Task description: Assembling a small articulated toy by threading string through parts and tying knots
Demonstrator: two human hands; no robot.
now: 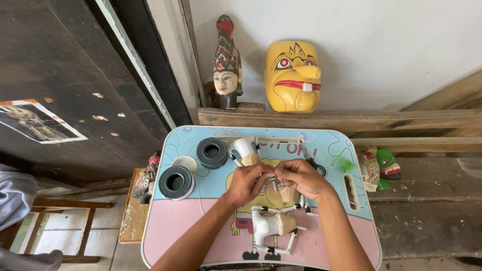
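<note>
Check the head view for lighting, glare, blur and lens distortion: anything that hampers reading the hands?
Head view: soft, even daylight with faint shadows; no glare on the small table. Wide-angle bowing bends the frame edges, such as the dark board. The left hand and right hand are sharp, but they cover what they pinch; the white puppet body reads clearly.

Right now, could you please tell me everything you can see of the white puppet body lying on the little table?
The white puppet body lies on its side on the pink near part of the small table, below both hands. It looks like carved wood painted white, with a bare tan end facing right. Thin white rods with dark joints, seemingly arms, spread around it. Neither the left hand nor the right hand touches it.
</note>
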